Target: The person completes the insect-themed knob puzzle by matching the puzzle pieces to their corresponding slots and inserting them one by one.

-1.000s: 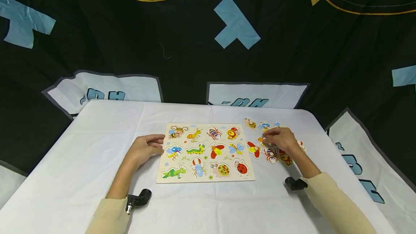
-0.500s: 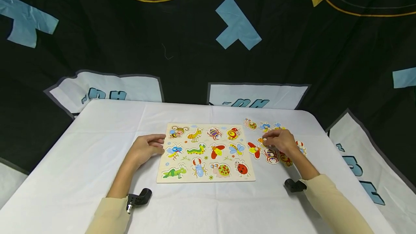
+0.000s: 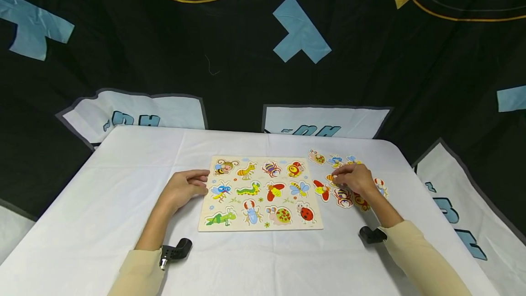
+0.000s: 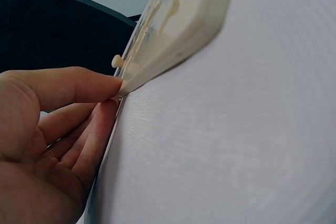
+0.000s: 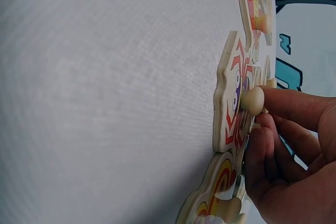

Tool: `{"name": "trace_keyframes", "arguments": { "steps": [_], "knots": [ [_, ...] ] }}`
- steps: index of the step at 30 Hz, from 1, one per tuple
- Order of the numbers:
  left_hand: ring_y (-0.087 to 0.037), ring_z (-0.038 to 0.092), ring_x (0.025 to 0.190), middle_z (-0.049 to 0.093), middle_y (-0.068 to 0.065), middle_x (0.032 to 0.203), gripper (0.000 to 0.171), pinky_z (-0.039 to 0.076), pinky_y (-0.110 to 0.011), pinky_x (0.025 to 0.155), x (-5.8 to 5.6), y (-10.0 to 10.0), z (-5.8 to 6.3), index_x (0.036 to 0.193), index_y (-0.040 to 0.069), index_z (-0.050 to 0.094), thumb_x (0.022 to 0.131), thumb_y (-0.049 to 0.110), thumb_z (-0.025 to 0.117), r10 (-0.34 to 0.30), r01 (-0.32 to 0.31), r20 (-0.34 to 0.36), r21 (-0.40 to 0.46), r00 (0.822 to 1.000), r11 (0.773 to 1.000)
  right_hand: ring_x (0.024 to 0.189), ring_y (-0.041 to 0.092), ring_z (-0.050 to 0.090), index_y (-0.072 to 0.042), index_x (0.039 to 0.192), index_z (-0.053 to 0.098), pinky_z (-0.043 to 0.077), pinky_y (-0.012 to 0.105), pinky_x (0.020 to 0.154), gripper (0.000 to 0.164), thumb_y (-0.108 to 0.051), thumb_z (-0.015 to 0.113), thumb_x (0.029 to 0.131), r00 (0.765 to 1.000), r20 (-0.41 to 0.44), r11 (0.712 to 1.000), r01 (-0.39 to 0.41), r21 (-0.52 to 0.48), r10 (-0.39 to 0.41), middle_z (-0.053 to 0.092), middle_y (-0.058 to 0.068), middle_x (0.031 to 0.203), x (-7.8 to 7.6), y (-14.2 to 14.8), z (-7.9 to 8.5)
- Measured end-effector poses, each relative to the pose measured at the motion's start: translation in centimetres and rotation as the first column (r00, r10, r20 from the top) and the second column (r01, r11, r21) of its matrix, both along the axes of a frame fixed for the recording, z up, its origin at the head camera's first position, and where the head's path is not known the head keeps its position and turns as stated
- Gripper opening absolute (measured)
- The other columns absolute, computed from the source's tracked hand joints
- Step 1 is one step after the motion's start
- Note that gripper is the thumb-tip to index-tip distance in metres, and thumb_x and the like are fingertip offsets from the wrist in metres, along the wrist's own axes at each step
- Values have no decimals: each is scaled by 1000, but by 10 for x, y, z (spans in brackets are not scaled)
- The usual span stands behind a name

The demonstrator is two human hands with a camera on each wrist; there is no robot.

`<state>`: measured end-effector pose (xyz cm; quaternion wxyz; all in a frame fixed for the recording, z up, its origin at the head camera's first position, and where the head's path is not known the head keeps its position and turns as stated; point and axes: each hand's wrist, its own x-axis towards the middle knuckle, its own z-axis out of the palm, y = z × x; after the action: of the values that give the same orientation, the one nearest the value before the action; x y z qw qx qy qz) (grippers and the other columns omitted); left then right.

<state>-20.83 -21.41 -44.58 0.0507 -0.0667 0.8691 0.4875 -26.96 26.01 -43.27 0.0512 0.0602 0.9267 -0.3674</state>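
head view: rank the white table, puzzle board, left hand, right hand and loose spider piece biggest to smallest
1. White table
2. Puzzle board
3. Left hand and right hand: they look too alike to rank
4. Loose spider piece

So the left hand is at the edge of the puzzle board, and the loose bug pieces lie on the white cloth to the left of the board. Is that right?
Not quite: the loose bug pieces lie to the right of the puzzle board, as the head view shows. The left hand is indeed at the board's edge.
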Motion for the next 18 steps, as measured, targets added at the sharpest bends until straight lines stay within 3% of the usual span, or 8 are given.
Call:
{"name": "trace_keyframes", "arguments": {
  "steps": [7, 18],
  "knots": [
    [-17, 67, 96, 69, -14, 120, 57, 47, -29, 85, 1, 0, 0, 136, 3, 63, 81, 6, 77, -8, 9, -20, 12, 1000, 1000, 97, 26, 55, -5, 106, 78, 41, 32, 72, 24, -20, 76, 87, 1000, -10, 1000, -12, 2, 12, 71, 17, 112, 1, -1, 2],
    [-17, 67, 97, 69, -14, 121, 58, 46, -30, 86, 2, 1, 1, 137, 4, 63, 81, 7, 78, -4, 4, -11, 6, 1000, 1000, 105, 29, 52, -6, 109, 78, 38, 34, 75, 26, -21, 75, 88, 1000, 0, 1000, -4, -14, 4, 68, 19, 122, -1, -2, 4]
  ]
}}
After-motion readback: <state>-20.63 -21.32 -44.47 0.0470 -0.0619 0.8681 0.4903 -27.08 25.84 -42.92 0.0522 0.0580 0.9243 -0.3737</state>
